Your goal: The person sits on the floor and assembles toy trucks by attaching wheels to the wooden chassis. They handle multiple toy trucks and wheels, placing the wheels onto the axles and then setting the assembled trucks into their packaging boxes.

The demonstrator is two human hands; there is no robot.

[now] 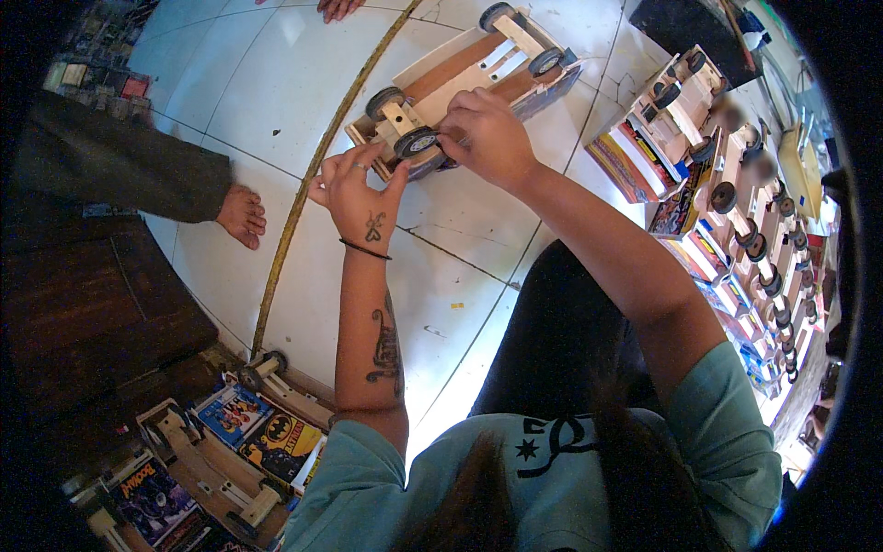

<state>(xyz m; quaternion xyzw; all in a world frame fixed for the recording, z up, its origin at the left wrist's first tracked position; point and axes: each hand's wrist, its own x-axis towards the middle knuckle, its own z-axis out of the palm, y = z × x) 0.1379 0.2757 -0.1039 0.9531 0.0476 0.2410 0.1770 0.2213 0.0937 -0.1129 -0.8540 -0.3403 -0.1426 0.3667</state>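
Observation:
An upside-down wooden toy truck point(451, 85) lies on the tiled floor in front of me, its black wheels facing up. At its near end is a black wheel point(418, 143) with a pale hub, on a wooden axle block point(397, 116). My left hand point(361, 190) is curled at that end, thumb by the wheel and fingers against the truck's edge. From the other side my right hand point(487, 138) closes its thumb and fingertips on the wheel's rim. Whether a small part is also between those fingertips is hidden.
Several upturned toy trucks point(681, 120) stand in rows at the right. More trucks with colourful printed panels point(280, 446) lie at the lower left, beside a dark wooden panel point(120, 294). Another person's foot point(243, 216) rests on the floor at the left, near a yellowish floor strip point(299, 198).

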